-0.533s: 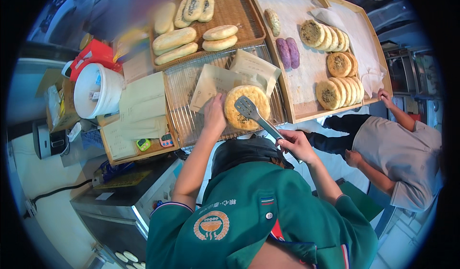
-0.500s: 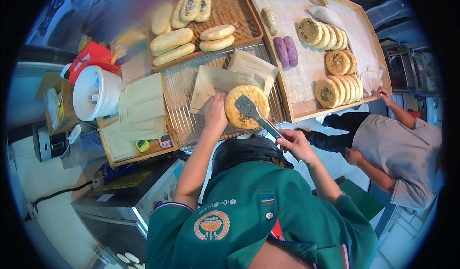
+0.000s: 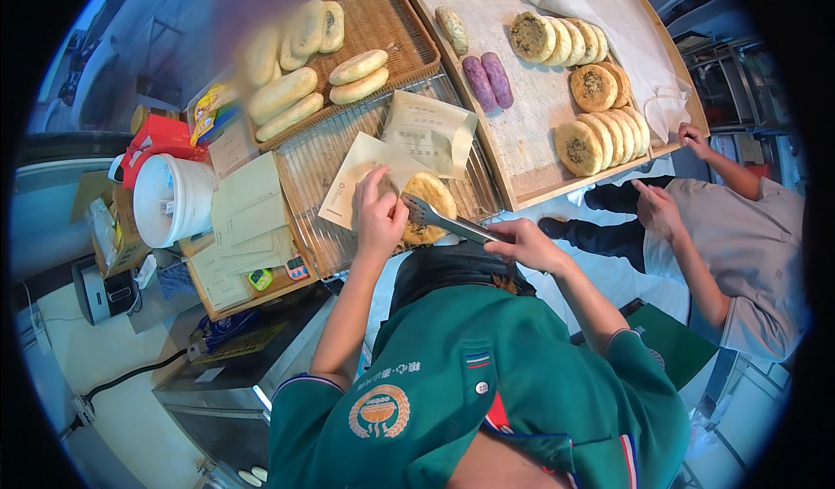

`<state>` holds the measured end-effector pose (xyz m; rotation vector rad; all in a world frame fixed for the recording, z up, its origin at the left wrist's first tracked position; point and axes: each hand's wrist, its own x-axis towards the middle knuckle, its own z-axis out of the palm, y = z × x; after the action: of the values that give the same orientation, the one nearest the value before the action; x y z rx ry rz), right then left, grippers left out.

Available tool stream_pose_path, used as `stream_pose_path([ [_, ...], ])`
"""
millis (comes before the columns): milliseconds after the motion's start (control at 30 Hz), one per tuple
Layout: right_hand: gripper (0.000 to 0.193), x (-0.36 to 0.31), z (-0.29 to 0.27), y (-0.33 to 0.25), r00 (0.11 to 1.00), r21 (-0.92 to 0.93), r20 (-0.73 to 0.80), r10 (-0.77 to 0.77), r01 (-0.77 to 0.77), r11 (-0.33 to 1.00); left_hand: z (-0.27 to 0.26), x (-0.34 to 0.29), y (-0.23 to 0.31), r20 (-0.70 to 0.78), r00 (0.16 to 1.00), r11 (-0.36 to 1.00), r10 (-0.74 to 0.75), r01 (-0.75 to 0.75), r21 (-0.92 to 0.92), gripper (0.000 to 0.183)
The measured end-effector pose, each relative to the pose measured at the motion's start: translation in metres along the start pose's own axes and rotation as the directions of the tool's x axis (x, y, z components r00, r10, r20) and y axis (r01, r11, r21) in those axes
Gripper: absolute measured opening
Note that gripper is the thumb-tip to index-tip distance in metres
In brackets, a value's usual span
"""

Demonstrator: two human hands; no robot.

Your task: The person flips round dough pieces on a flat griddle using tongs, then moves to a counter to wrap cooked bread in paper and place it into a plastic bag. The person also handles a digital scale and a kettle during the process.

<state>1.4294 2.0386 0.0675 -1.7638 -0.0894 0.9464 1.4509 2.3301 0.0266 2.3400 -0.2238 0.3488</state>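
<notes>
Flat beige paper bag [image 3: 348,176]: over the silver wire rack [image 3: 304,184].
Bare left hand [image 3: 380,217]: fingers bent at the bag; whether they pinch it, we cannot tell.
Round golden flatbread [image 3: 437,197]: over the rack, beside that hand, partly beneath the slotted grey metal tongs [image 3: 463,226].
Tongs: we seem to be bagging the flatbread; next calls for an open mouth and level support.
Bare right hand [image 3: 527,246]: fingers wrapped around the handle.

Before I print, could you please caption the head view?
Right hand holds tongs at a round bread, left hand alongside.
</notes>
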Motion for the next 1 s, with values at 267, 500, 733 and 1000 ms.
stream_pose_path([
  [267, 0.026, 0.013, 0.026, 0.013, 0.978, 0.364, 0.169, 0.121, -0.176, 0.915, 0.005, -0.015, 0.006, 0.037, 0.988, 0.989, -0.15, 0.149, 0.025, 0.016],
  [500, 0.023, 0.052, 0.02, -0.024, 0.978, 0.24, 0.208, 0.012, -0.063, 0.969, -0.023, 0.008, 0.017, -0.051, 0.988, 0.976, -0.148, 0.154, 0.154, 0.014],
  [733, 0.022, 0.072, 0.048, -0.043, 0.994, 0.149, 0.083, -0.069, 0.056, 0.987, -0.02, 0.017, 0.012, -0.237, 0.963, 0.973, -0.131, 0.171, 0.153, 0.01],
  [1000, 0.028, 0.129, 0.048, -0.061, 0.996, 0.02, 0.088, -0.009, 0.007, 1.0, -0.075, -0.051, -0.069, -0.384, 0.899, 0.972, -0.209, 0.232, 0.016, 0.018],
])
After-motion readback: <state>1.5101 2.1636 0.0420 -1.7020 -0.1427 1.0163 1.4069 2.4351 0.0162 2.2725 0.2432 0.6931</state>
